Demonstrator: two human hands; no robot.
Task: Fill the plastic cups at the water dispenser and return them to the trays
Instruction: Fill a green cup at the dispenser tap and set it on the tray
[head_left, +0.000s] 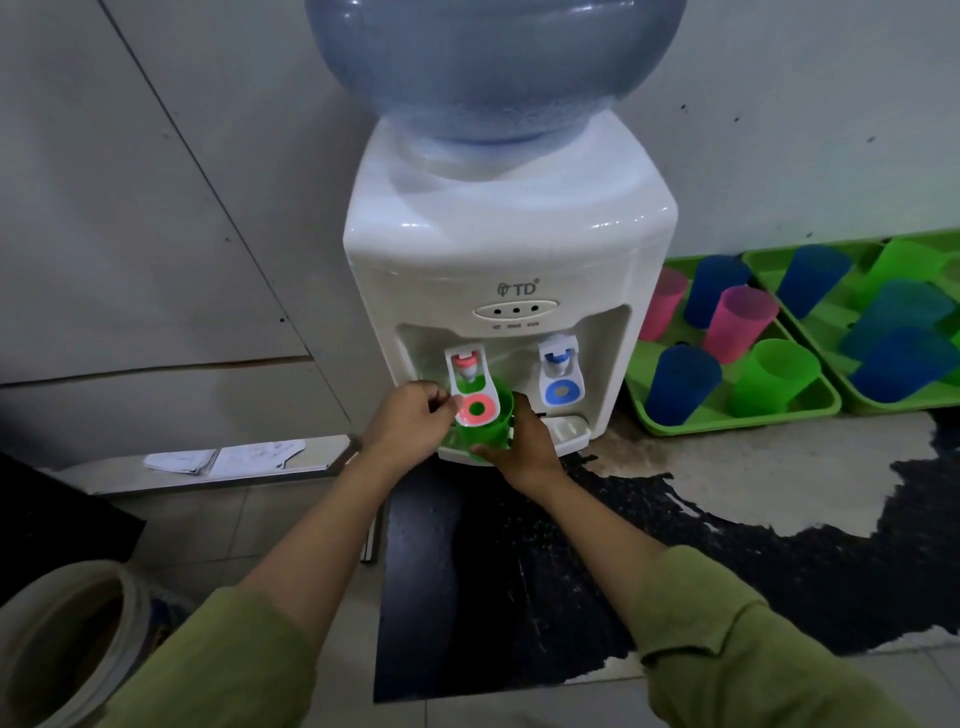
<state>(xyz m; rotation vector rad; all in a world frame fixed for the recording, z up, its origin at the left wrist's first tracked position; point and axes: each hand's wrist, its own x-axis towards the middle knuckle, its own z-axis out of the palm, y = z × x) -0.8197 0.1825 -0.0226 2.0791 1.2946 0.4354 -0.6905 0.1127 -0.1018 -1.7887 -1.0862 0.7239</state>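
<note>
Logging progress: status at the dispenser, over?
Left hand pinches red tap lever. Right hand holds green cup under it. Nothing in the way.

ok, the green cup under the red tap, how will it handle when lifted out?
Green cup looks like thin, translucent plastic, so it probably flexes if the right hand squeezes. It tapers to a narrow base, so it is likely tippy when set down. The water level is hidden; if filling, heavier and sloshy.

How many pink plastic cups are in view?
2, both in the nearer green tray: left pink cup beside the white water dispenser, right pink cup mid-tray. Others may be hidden.
</note>
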